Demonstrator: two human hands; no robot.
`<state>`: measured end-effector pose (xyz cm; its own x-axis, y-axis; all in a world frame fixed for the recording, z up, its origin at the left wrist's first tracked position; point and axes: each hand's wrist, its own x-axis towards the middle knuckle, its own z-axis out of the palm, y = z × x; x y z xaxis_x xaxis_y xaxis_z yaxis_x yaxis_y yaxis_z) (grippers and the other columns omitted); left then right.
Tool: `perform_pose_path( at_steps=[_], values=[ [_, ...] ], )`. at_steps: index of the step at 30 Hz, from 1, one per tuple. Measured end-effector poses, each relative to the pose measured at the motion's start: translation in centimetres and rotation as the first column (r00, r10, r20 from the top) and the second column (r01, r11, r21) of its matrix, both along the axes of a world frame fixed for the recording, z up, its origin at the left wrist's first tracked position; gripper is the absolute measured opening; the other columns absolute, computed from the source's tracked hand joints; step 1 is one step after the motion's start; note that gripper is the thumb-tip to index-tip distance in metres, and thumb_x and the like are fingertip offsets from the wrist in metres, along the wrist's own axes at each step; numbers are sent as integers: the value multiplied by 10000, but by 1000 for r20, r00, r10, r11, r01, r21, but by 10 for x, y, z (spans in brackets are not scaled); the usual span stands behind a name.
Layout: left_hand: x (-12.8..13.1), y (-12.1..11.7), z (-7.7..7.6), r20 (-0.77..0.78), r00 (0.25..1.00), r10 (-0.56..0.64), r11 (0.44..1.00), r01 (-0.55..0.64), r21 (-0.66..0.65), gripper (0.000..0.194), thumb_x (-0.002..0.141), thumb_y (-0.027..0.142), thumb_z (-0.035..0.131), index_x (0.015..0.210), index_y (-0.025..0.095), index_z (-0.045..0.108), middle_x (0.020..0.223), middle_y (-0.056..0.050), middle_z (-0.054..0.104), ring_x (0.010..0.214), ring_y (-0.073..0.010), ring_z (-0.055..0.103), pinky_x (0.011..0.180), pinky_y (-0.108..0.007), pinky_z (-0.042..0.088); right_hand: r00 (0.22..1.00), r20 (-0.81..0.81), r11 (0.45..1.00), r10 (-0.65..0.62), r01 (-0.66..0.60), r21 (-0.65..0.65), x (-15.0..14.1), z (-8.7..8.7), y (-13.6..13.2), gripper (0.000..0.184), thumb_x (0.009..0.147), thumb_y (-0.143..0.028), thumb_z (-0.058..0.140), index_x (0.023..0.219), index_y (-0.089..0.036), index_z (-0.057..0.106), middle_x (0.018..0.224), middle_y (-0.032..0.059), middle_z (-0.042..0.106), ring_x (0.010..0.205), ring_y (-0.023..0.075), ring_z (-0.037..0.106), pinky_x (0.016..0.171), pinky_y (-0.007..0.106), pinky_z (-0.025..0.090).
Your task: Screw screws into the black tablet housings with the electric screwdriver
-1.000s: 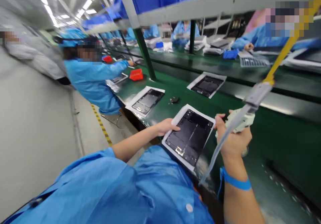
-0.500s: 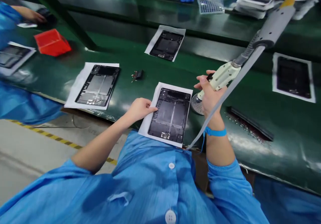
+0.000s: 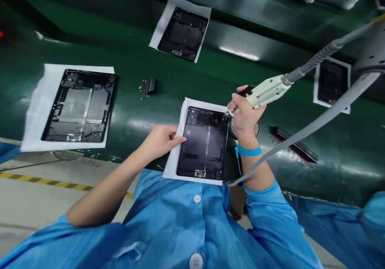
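Note:
A black tablet back housing (image 3: 204, 142) lies on a white sheet (image 3: 172, 168) on the green workbench. My left hand (image 3: 159, 140) rests flat on the sheet, its fingertips on the housing's left edge. My right hand (image 3: 245, 116) grips a cream electric screwdriver (image 3: 266, 94) trailing a grey hose. The driver's tip touches or nearly touches the housing's upper right corner; I cannot tell which. A round metal mesh disc (image 3: 257, 128) sits partly hidden under my right hand.
Several more housings on white sheets lie along the bench (image 3: 78, 104). A small black part with screws (image 3: 148, 85) lies left of my work. A black strip (image 3: 293, 144) and scattered screws sit to the right. A grey cable (image 3: 300, 130) crosses above.
The view has swung down and levelled. My right hand has carried the screwdriver tip from the metal disc to the housing's upper right corner. My left hand has stayed on the housing's left edge.

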<state>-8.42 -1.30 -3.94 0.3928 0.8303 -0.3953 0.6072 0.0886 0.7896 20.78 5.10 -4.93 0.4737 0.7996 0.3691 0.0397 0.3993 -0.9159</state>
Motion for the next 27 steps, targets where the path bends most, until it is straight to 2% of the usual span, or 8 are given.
perform_pose_path(
  at_steps=[4,9,15,20,27],
  values=[
    [0,-1,1,9,1000,-20,999,20,37,450,958,528,744,681,224,561,654,3,574,627,-171,509,621,-296,309,1000,26,1000,-8,8,-14,0,-5,0,159,878,-383,789,960,-289,691,585,-116,480,444,113,493,481,279,430],
    [0,-2,1,18,1000,-25,998,24,57,490,958,519,739,658,234,475,621,19,502,602,-158,455,622,-308,292,1000,2,1000,6,-6,4,0,0,-4,131,838,-304,787,948,-284,718,563,-126,473,429,105,476,482,277,424],
    [0,-2,3,22,1000,-18,998,17,57,467,957,523,738,673,228,514,636,18,510,617,-157,455,619,-306,294,1000,-26,999,1,-2,-41,0,6,-6,160,795,-294,791,937,-285,718,559,-125,481,432,117,439,481,313,433],
    [1,-2,7,33,999,-12,998,10,57,453,954,515,742,681,223,530,648,12,534,646,-158,456,630,-299,305,1000,20,1000,4,-3,-23,-1,4,-8,135,887,-369,810,956,-301,717,590,-107,479,460,125,453,501,321,429],
    [1,-6,7,16,1000,10,1000,-10,19,436,963,534,750,707,214,604,676,-3,585,665,-169,484,647,-305,318,1000,5,999,11,-11,-34,-3,10,-9,247,897,-475,878,952,-303,710,575,-119,438,431,113,459,478,297,424]
  ],
)
